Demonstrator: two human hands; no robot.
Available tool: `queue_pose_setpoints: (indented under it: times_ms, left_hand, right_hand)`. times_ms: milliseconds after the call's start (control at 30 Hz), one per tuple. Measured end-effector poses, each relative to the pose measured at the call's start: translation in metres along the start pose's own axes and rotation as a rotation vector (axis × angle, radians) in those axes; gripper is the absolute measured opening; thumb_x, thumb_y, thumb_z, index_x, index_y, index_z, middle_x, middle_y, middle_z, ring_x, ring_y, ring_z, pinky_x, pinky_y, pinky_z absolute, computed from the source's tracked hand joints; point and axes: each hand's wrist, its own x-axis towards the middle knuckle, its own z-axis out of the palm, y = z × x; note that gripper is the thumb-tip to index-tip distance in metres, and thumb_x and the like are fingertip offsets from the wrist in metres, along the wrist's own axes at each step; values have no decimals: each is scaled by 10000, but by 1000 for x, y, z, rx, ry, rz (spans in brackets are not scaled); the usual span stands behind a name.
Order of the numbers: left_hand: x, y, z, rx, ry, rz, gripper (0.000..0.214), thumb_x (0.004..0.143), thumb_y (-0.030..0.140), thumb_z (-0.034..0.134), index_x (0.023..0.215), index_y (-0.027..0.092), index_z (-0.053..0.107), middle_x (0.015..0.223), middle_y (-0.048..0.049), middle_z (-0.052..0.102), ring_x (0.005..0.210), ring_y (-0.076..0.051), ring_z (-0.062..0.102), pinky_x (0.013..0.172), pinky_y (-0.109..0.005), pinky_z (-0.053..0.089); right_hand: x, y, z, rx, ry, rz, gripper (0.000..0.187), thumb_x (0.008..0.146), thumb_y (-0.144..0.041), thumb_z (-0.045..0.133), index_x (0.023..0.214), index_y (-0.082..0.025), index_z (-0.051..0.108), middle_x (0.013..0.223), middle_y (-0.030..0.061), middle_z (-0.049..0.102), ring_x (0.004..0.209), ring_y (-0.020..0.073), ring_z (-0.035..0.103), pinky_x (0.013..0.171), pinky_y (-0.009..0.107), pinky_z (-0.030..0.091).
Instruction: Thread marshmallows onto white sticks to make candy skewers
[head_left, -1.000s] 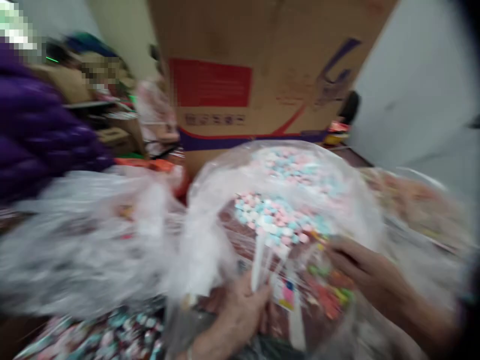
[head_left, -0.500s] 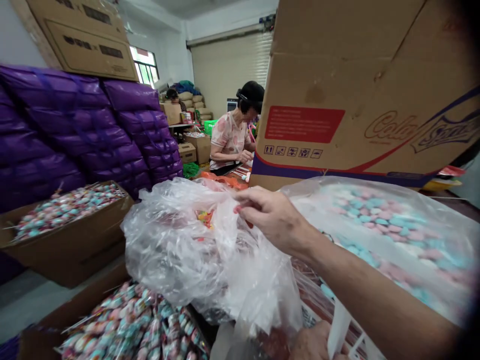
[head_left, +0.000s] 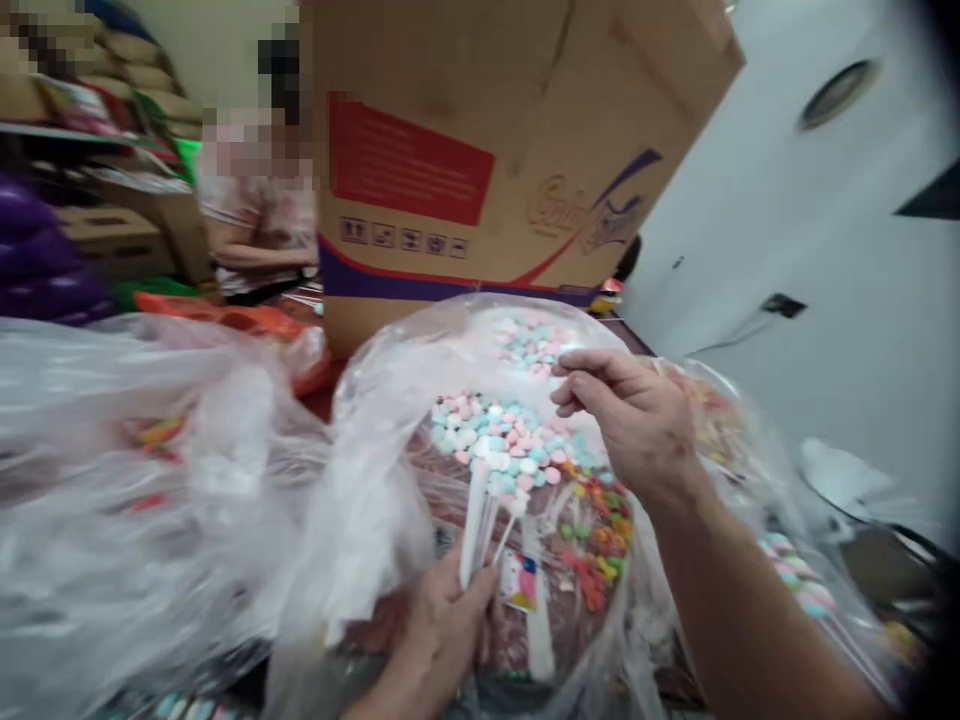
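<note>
My left hand (head_left: 442, 615) is closed around a small bundle of white sticks (head_left: 478, 520), which point up and away. Beyond their tips, pink, blue and white marshmallow-like candies (head_left: 499, 430) lie in an open clear plastic bag. My right hand (head_left: 637, 420) hovers over the right side of these candies, fingers bent and thumb drawn close to them. Whatever its fingertips hold, if anything, is too blurred to make out. Right of the sticks lie red, orange and green gummy candies (head_left: 600, 530). A small printed packet (head_left: 519, 580) lies beside my left hand.
A large cardboard box (head_left: 480, 130) stands behind the candies. Crumpled plastic bags (head_left: 150, 480) spread over the left, near an orange bag (head_left: 225, 315). Another person (head_left: 259, 220) sits behind at the left. Wrapped candy sticks (head_left: 802, 580) lie at the right.
The view has swung right. My right hand has gone from the crumpled bag at the left, where a red piece showed at its fingertips, to over the marshmallow-like candies. My left hand shows more clearly.
</note>
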Motion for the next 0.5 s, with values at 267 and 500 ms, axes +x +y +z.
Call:
queue_pose_setpoints:
  times_ms: [267,500]
  left_hand:
    - [-4,8,3,127,33,25,332,755,494,629,638,192,554,410,64,547,264,-52,378,322,-161,276]
    - [-3,5,2,204,26,4,424,771,554,604,561,190,548,288,78,444,269,-57,373,333,-143,288]
  right_hand:
    - [-45,115,-72,-1007,-641,279,234,864,-110,468,707,-171,631,665,39,630,629,154,579,598,250,429]
    - [-76,124,-45,-1308,-535,261,273,806,8,475,995,-98,641,999,241,641,903,292,605,717,352,480]
